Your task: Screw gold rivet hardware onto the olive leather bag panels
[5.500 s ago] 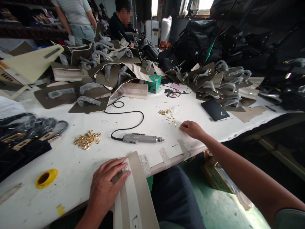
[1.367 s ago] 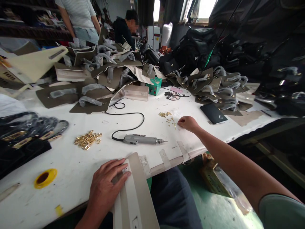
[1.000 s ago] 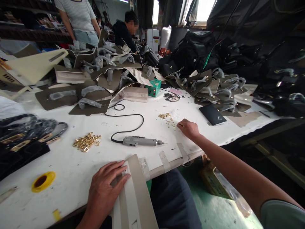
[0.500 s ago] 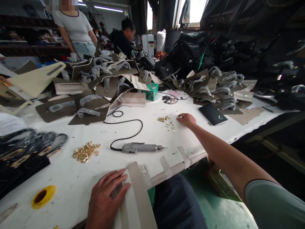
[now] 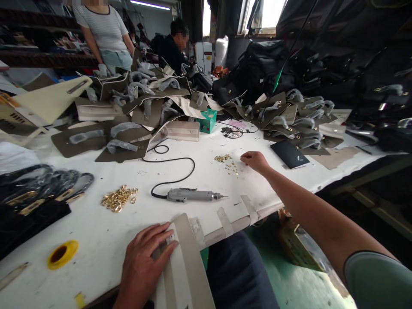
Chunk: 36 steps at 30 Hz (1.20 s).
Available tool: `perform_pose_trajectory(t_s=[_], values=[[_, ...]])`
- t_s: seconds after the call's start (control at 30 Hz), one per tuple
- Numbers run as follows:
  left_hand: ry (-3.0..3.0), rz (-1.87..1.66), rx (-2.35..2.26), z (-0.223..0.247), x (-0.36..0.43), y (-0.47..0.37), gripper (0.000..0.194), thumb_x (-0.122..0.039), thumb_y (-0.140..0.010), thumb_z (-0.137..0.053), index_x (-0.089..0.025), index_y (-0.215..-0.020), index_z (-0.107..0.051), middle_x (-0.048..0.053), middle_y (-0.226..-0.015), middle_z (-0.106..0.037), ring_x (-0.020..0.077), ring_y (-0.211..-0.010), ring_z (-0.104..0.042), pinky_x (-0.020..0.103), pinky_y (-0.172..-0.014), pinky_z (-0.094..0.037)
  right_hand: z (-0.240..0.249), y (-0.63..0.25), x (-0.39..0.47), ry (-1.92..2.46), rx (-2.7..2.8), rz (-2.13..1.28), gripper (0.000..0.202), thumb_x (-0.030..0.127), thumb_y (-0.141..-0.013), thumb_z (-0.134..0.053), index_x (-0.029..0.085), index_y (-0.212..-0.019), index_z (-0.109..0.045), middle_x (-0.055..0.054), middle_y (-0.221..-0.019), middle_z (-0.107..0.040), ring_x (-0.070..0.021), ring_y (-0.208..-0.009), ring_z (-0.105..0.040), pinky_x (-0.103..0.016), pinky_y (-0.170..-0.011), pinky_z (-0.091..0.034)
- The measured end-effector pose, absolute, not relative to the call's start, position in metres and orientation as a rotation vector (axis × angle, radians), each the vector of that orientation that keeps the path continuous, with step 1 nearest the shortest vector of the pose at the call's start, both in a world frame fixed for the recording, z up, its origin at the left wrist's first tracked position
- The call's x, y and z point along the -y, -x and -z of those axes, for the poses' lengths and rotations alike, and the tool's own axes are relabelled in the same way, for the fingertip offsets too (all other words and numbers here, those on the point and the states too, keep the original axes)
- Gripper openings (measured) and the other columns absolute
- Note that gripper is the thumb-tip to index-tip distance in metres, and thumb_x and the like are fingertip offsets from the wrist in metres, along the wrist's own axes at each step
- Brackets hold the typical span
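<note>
"Where's that left hand (image 5: 146, 255) now?"

"Same spot as a few seconds ago: laid over the beige panel (image 5: 188, 253), fingers stretched out, the tips beside a small fitting (image 5: 170, 237) on its pale strip. It isn't curled round anything."

"And the panel itself?"

"Right in front of the worker, its far end at the near edge of the table (image 5: 106, 231). What bears the rest of it, I can't tell from here."

"So the change is all in the right hand (image 5: 255, 162)?"

"Most of it. Earlier it sat on the near right side of those small gold pieces (image 5: 222, 159); now it's farther back across the table, about level with them, just to their right."

"Has it picked one up?"

"Can't say. The fingers are bent in, but I can't make out whether the tips meet or pinch anything. The two hands are well apart, anyhow."

"The electric screwdriver (image 5: 193, 195)?"

"Hasn't stirred. It lies between the beige panel and the gold pieces, tip to the right, its cord (image 5: 194, 165) looping back behind."

"Nothing else shifted?"

"Not that I see. The gold rings (image 5: 116, 198) are heaped left of the screwdriver as before, the yellow roll (image 5: 72, 253) is nearer us, and the black booklet (image 5: 289, 155) lies beyond the right hand."
</note>
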<state>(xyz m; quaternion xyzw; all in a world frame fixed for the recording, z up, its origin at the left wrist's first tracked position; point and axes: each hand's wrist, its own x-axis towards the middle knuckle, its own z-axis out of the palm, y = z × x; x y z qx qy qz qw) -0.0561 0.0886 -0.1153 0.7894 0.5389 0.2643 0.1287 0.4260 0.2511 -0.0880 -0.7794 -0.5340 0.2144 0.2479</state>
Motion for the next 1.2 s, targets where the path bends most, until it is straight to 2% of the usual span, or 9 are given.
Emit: perform_pose_trajectory(t_s=[0.13,0.33,0.6,0.8,1.03,1.2], values=[[-2.31,-0.806,-1.546,0.112,-0.088,0.054,0.03,-0.056,-0.088,-0.067,-0.033,-0.103,-0.08,0.001,-0.119,-0.079,0.0312,-0.116,-0.067,0.052,-0.1,-0.053,0.089,-0.422,-0.241,2.036,1.514,-0.766,0.024,0.034,-0.083,-0.068,0.018,-0.098,-0.079,-0.003,-0.073,-0.072,-0.0145,-0.066,-0.064,-0.021,-0.057,-0.047],[-2.332,-0.82,-1.556,0.111,-0.087,0.054,0.031,-0.056,-0.089,-0.066,-0.033,-0.103,-0.08,0.002,-0.119,-0.079,0.0308,-0.116,-0.068,0.051,-0.1,-0.053,0.089,-0.417,-0.233,2.0,1.603,-0.874,0.025,0.04,-0.084,-0.068,0.018,-0.089,-0.078,0.001,-0.063,-0.066,-0.0122,-0.058,-0.056,-0.022,-0.057,-0.045],[-2.314,-0.798,-1.549,0.112,-0.087,0.053,0.029,-0.054,-0.088,-0.068,-0.033,-0.104,-0.079,0.001,-0.12,-0.079,0.0307,-0.118,-0.067,0.051,-0.101,-0.053,0.087,-0.414,-0.232,2.036,1.652,-0.849,0.017,0.032,-0.079,-0.07,0.02,-0.086,-0.08,0.0,-0.07,-0.072,-0.0142,-0.064,-0.06,-0.023,-0.06,-0.044],[-2.33,-0.808,-1.562,0.111,-0.088,0.054,0.03,-0.056,-0.089,-0.066,-0.033,-0.103,-0.08,0.002,-0.118,-0.079,0.0307,-0.116,-0.068,0.05,-0.099,-0.054,0.088,-0.408,-0.232,2.073,1.638,-0.812,0.021,0.034,-0.079,-0.068,0.019,-0.086,-0.08,0.0,-0.066,-0.07,-0.0141,-0.061,-0.057,-0.023,-0.056,-0.042],[-2.317,-0.773,-1.568,0.112,-0.087,0.053,0.027,-0.053,-0.088,-0.069,-0.034,-0.105,-0.079,0.001,-0.121,-0.078,0.0314,-0.118,-0.067,0.054,-0.102,-0.054,0.088,-0.406,-0.237,2.155,1.634,-0.795,0.018,0.031,-0.078,-0.069,0.02,-0.085,-0.082,0.0,-0.069,-0.072,-0.0146,-0.064,-0.061,-0.023,-0.058,-0.042],[-2.515,-0.834,-1.566,0.119,-0.088,0.061,0.025,-0.052,-0.086,-0.072,-0.037,-0.104,-0.079,-0.001,-0.117,-0.08,0.0299,-0.109,-0.073,0.048,-0.09,-0.063,0.085,-0.395,-0.239,2.232,1.596,-0.757,0.015,0.025,-0.073,-0.07,0.019,-0.078,-0.082,-0.001,-0.062,-0.071,-0.0169,-0.063,-0.063,-0.025,-0.056,-0.041]])
